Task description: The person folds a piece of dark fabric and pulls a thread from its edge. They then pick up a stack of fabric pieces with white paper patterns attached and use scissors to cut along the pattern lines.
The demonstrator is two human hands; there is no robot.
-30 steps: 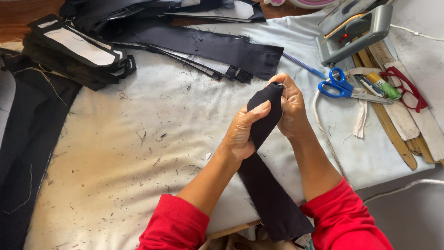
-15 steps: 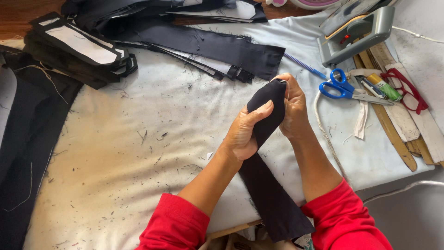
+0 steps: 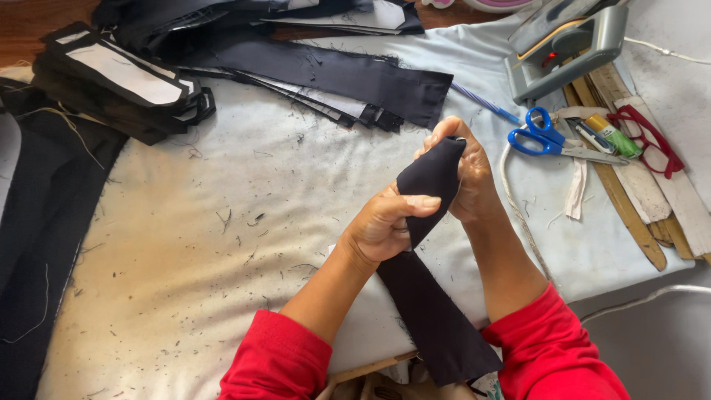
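Both my hands hold a long black fabric strip [image 3: 437,311] upright over a padded, stained work surface [image 3: 185,252]. My left hand [image 3: 385,222] pinches the strip near its middle, thumb laid across the cloth. My right hand [image 3: 466,174] wraps the strip's rounded upper end from behind, fingers curled at the top. The strip's lower part hangs down between my red sleeves toward the table's near edge.
Black fabric pieces [image 3: 326,74] lie across the back, and a stack with white facings [image 3: 118,81] sits at the back left. Blue-handled scissors [image 3: 548,137], a grey iron [image 3: 570,44], red glasses [image 3: 648,137], wooden rulers [image 3: 629,215] and a pen lie at the right.
My hands keep the same grip on the strip. My left thumb has shifted slightly across the cloth; the strip's top stays in my right hand.
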